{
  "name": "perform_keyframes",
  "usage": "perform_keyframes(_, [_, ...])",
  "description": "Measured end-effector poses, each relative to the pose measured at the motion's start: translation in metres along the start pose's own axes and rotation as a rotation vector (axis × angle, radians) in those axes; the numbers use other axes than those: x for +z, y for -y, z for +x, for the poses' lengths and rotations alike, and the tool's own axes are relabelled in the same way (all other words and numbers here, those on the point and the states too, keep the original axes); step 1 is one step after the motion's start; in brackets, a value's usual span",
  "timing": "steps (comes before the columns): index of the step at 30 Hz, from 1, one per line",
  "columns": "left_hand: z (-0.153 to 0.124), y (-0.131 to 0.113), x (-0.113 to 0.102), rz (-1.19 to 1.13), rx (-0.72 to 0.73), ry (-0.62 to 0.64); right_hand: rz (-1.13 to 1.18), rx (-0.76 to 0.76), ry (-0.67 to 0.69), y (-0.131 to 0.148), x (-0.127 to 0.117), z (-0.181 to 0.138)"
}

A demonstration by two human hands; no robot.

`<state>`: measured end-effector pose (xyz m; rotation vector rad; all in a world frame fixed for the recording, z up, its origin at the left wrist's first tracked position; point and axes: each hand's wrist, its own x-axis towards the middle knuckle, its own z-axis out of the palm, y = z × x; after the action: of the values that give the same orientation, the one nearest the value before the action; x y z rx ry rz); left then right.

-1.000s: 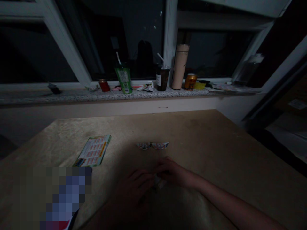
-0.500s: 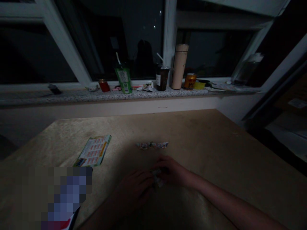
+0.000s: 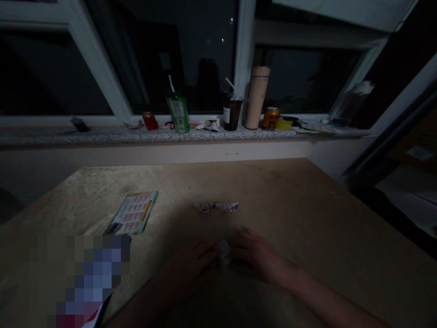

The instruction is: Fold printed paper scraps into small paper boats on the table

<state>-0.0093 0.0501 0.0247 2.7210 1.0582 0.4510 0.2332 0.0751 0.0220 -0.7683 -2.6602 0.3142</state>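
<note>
A small piece of folded printed paper lies low over the table between my two hands. My left hand reaches in from the lower left, its fingertips closed at the paper's left edge. From the right, my right hand has its fingers curled at the opposite edge. Deep shadow hides the undersides of both hands and the thumbs. Just beyond them, two small pointed pieces of folded printed paper sit side by side on the tabletop.
On the wooden table, a printed booklet lies at the left, near a blurred-out object. Along the windowsill stand a red jar, a green cup, a dark drink cup, a tall bottle and a gold can.
My right hand has shifted slightly right and down, its fingers drawing back from over the paper to its right edge. The paper shows more upright. My left hand stays nearly in place.
</note>
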Motion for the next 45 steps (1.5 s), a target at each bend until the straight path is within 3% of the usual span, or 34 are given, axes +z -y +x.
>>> perform_keyframes(5, [-0.001,0.007,0.005,-0.008,0.023,0.065,-0.323,-0.213,-0.018,0.001,0.01,-0.002])
perform_keyframes(9, [0.001,0.005,0.004,-0.003,0.028,0.071,-0.41,-0.262,0.004,0.003,0.012,-0.004])
perform_keyframes(19, [0.006,-0.001,-0.002,-0.112,-0.09,0.049,-0.276,-0.125,-0.028,-0.003,0.014,-0.001])
perform_keyframes(28, [0.014,-0.001,0.003,-0.076,-0.245,-0.035,-0.134,0.225,-0.096,0.004,0.02,0.006])
perform_keyframes(36, [0.023,-0.002,0.01,-0.068,-0.272,-0.039,-0.388,0.182,0.061,0.01,0.021,0.015])
perform_keyframes(45, [0.019,-0.013,0.011,-0.055,-0.376,-0.113,-0.471,0.22,0.1,0.017,0.023,0.021])
